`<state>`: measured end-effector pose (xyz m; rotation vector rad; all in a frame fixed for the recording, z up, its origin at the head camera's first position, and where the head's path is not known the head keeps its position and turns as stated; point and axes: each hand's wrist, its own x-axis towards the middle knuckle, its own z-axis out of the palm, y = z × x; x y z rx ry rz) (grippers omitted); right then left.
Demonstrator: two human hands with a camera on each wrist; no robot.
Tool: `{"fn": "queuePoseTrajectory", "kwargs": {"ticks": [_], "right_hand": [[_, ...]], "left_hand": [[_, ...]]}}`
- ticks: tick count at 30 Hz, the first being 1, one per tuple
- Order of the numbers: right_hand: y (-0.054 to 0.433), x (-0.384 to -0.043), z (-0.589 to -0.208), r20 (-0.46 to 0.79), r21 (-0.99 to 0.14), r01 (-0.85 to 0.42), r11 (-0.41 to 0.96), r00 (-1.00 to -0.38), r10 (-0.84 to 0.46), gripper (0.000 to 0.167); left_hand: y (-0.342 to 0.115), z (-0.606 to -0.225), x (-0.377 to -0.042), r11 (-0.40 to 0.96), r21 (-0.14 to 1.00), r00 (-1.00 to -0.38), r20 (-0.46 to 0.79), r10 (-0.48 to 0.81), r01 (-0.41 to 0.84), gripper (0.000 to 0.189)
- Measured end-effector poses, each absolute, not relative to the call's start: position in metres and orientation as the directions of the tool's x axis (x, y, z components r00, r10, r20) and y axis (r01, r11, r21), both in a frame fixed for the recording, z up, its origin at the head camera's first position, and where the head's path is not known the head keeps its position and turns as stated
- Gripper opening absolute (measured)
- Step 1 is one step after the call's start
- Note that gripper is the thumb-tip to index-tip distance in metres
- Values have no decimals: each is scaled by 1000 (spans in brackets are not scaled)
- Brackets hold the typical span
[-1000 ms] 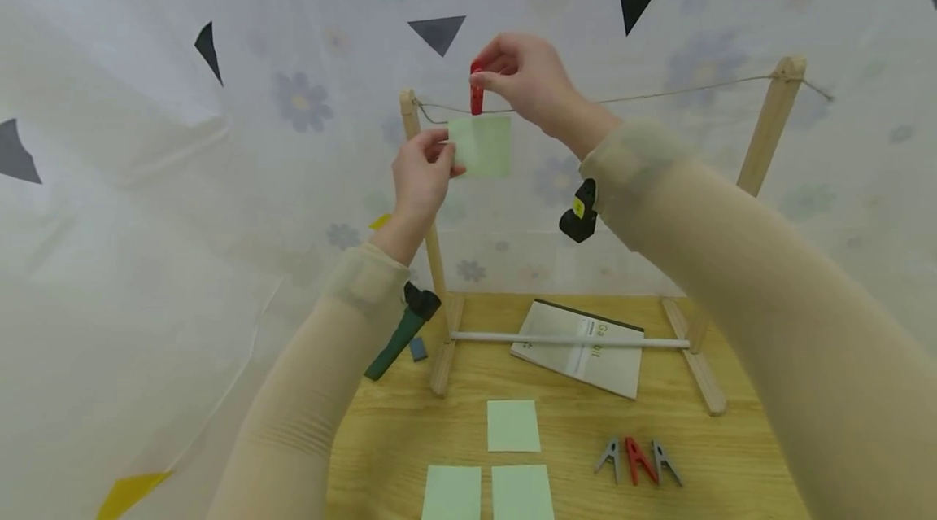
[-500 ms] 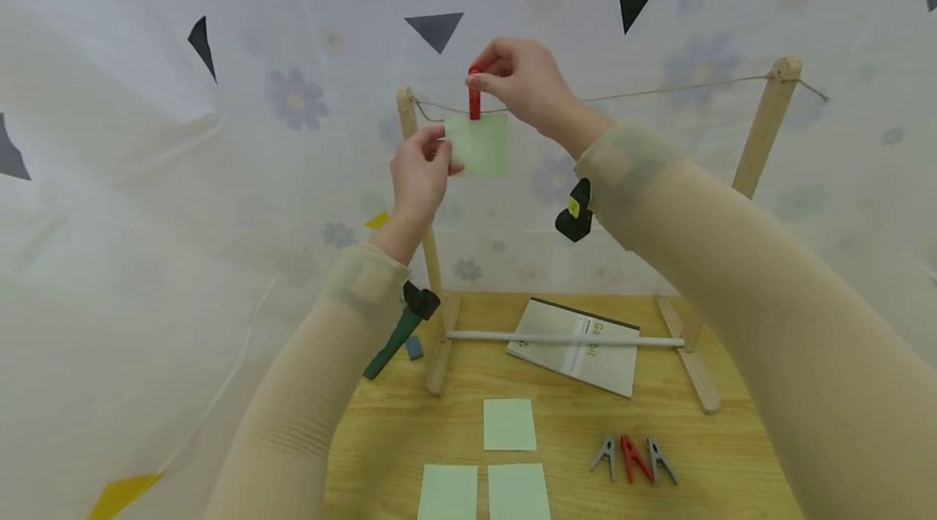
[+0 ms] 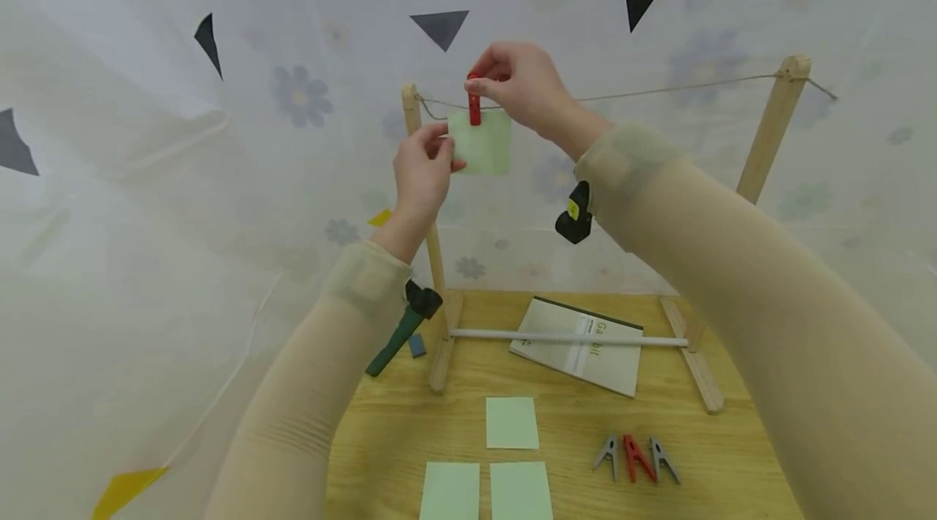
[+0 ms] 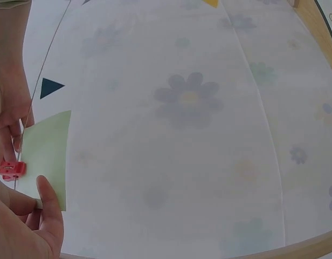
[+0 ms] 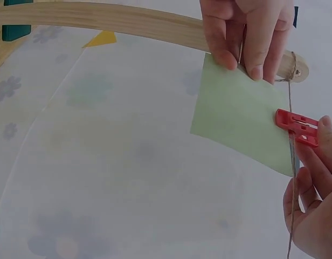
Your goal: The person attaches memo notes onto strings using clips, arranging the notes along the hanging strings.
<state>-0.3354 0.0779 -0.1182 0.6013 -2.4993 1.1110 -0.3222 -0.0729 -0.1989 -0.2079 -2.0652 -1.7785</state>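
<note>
Up at the string, my right hand pinches a red clothespin by its upper end. The clothespin's lower end overlaps the top edge of a pale green paper square. My left hand pinches the square's left edge between thumb and fingers. In the right wrist view the red clothespin straddles the string and the edge of the green paper. The left wrist view shows the left hand on the paper's near edge.
A wooden frame with a left post and right post carries the string. On the table lie several green squares, two grey clothespins beside a red one, and a notebook under a white bar.
My right hand has lowered the red clothespin from the string so that its lower end now overlaps the paper's top edge. The left hand keeps its hold on the paper.
</note>
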Motion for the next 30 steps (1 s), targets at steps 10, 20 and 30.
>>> {"fn": "queuePoseTrajectory", "kwargs": {"ticks": [10, 20, 30], "right_hand": [[77, -336, -121, 476, -572, -521, 634, -840, -261, 28], [76, -336, -121, 462, -582, -511, 633, -848, -260, 29], [71, -337, -121, 434, -557, -482, 676, -863, -258, 35]], "left_hand": [[-74, -200, -321, 190, 903, -896, 416, -155, 386, 29], [-75, -202, -321, 146, 916, -902, 395, -172, 374, 30], [-81, -202, -320, 165, 915, -901, 394, -181, 368, 31]]}}
